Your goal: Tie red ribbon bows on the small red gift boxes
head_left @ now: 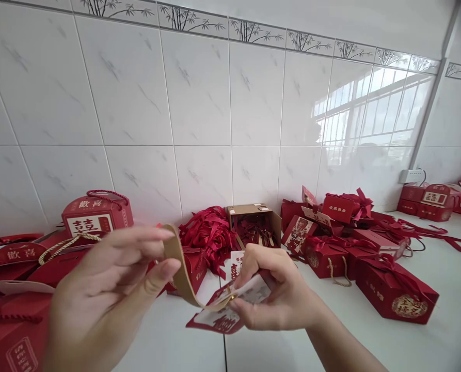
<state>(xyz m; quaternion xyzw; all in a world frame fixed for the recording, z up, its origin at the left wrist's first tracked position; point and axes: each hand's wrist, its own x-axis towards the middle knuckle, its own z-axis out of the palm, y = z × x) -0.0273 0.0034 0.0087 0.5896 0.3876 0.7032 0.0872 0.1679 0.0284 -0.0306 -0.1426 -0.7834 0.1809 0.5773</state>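
My left hand point(110, 289) pinches one end of a flat tan strap point(187, 276) between thumb and fingertips. The strap curves down to the right and meets a red-and-white printed card piece point(220, 318) near a small gold-coloured fitting point(232, 297). That piece is held by my right hand point(274, 289), with thumb and fingers closed around its upper part. My fingers hide some of the piece, so I cannot tell whether it is a flat tag or a folded box. Behind my right hand, a white printed card point(236, 260) stands partly hidden.
An open cardboard box point(253, 208) of dark red items stands against the tiled wall, beside a heap of red ribbons point(207, 232). Finished-looking red gift boxes point(396, 292) crowd the right, and more red boxes point(96, 212) the left. A power strip point(411, 176) is at far right.
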